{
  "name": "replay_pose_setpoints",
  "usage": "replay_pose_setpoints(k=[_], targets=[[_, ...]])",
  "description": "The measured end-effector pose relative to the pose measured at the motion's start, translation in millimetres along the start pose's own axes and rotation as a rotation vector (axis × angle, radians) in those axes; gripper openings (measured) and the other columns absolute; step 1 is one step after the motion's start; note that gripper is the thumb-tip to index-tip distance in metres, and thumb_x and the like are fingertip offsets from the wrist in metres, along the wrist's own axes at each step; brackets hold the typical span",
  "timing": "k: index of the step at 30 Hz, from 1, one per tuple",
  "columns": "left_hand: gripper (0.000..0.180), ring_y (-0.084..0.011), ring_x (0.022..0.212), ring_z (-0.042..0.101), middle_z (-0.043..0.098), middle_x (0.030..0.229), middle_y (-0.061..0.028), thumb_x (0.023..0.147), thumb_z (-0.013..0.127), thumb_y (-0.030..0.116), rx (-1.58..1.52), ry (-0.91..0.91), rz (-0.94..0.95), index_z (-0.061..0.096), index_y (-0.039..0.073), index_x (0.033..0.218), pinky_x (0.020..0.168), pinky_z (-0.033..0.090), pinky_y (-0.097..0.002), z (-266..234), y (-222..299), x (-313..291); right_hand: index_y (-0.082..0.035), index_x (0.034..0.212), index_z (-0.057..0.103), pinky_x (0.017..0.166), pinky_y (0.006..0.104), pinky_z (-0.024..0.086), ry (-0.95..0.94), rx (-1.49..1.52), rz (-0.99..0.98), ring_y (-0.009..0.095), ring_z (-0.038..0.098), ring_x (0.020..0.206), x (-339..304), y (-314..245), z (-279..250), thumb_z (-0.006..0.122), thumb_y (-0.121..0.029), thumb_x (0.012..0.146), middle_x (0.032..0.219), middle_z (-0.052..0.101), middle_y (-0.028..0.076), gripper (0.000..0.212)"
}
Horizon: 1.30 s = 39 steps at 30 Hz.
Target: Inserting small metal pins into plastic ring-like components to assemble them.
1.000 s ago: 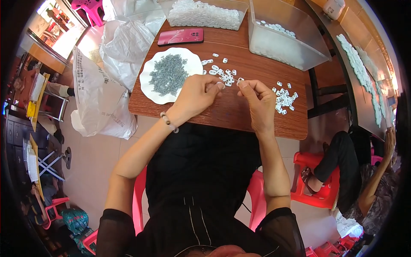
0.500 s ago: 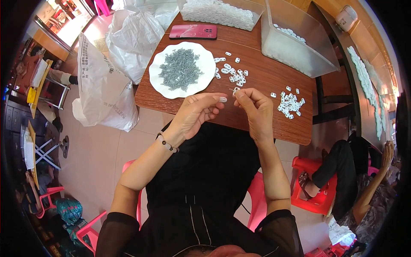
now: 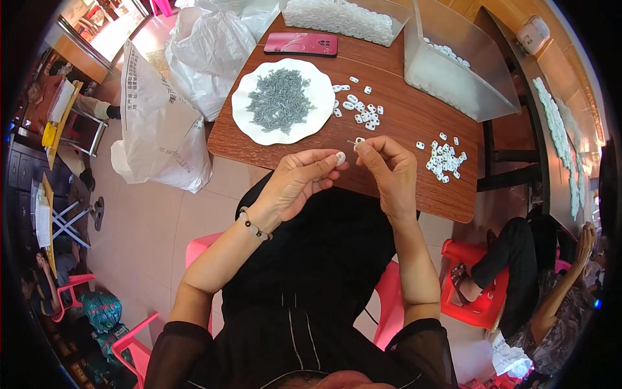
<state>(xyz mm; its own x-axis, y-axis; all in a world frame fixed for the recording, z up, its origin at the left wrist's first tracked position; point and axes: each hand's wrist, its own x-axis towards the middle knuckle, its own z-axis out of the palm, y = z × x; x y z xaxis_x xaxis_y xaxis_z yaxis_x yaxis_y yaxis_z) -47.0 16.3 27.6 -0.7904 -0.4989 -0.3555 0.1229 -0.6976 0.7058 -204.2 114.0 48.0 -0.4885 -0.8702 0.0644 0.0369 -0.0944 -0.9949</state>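
My left hand point(image 3: 301, 178) pinches a small white oval plastic piece point(image 3: 340, 157) between thumb and index finger. Close beside it, my right hand point(image 3: 391, 172) grips another small white plastic piece point(image 3: 360, 141), with a thin metal pin or screw point(image 3: 350, 141) pointing left from it. The two pieces are apart, held over the table's near edge. Beyond my left hand stands a white scalloped plate point(image 3: 243, 120) heaped with small grey screw-like parts point(image 3: 280, 98). Loose white plastic pieces with two holes point(image 3: 369, 117) lie beyond my hands, and another pile point(image 3: 446, 162) lies right of my right hand.
A pink phone point(image 3: 301, 44) lies behind the plate on the brown table point(image 3: 395, 68). Clear plastic bins point(image 3: 463, 87) of white pieces stand at the far side. White sacks point(image 3: 159, 129) stand left of the table. At the right, another person sits by a red stool point(image 3: 476, 301).
My left hand has turned the white piece so its face shows more. The right hand keeps its hold, the pin pointing left. The whole view has shifted slightly.
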Motion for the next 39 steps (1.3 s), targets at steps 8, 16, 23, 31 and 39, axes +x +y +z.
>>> replay_pose_setpoints(k=[8,16,23,31,39], targets=[[0.024,-0.0057,0.081,0.061,0.069,0.096,-0.0016,0.091,0.069,0.02,0.04,0.101,0.061,0.066,0.005,0.11,0.072,0.049,-0.0198,-6,1,-7,0.002,0.083,0.067,0.063,0.0199,0.043,-0.013,-0.088,-0.045,0.004,0.056,0.067,-2,0,5,0.068,-0.011,0.088,0.072,0.064,0.0,0.013],[0.024,-0.0066,0.08,0.062,0.07,0.099,-0.0046,0.091,0.069,0.02,-0.073,0.068,0.043,0.067,0.005,0.109,0.072,0.05,-0.0201,-13,1,-9,0.001,0.079,0.065,0.059,0.0206,0.043,-0.002,-0.182,-0.064,0.004,0.055,0.064,-6,7,14,0.07,-0.01,0.086,0.069,0.063,0.001,0.015],[0.024,-0.0055,0.076,0.062,0.071,0.096,-0.005,0.091,0.069,0.021,-0.018,0.093,0.075,0.067,0.004,0.108,0.07,0.05,-0.0186,-12,0,-9,0.0,0.078,0.065,0.057,0.0208,0.043,0.002,-0.226,-0.074,0.004,0.056,0.064,-5,10,12,0.071,-0.01,0.086,0.07,0.064,0.001,0.014],[0.024,-0.0049,0.075,0.061,0.071,0.094,-0.005,0.09,0.071,0.02,0.02,0.099,0.103,0.068,0.003,0.107,0.068,0.05,-0.0176,-11,0,-11,0.001,0.079,0.066,0.059,0.0229,0.044,0.004,-0.262,-0.055,0.007,0.057,0.065,-6,10,13,0.072,-0.011,0.084,0.073,0.062,0.004,0.014],[0.025,-0.0046,0.074,0.06,0.071,0.092,-0.0041,0.089,0.072,0.021,0.042,0.105,0.128,0.068,0.003,0.105,0.068,0.048,-0.0178,-11,-2,-11,0.001,0.079,0.067,0.059,0.0239,0.044,0.002,-0.305,-0.037,0.008,0.057,0.065,-6,10,13,0.072,-0.012,0.083,0.074,0.062,0.005,0.015]])
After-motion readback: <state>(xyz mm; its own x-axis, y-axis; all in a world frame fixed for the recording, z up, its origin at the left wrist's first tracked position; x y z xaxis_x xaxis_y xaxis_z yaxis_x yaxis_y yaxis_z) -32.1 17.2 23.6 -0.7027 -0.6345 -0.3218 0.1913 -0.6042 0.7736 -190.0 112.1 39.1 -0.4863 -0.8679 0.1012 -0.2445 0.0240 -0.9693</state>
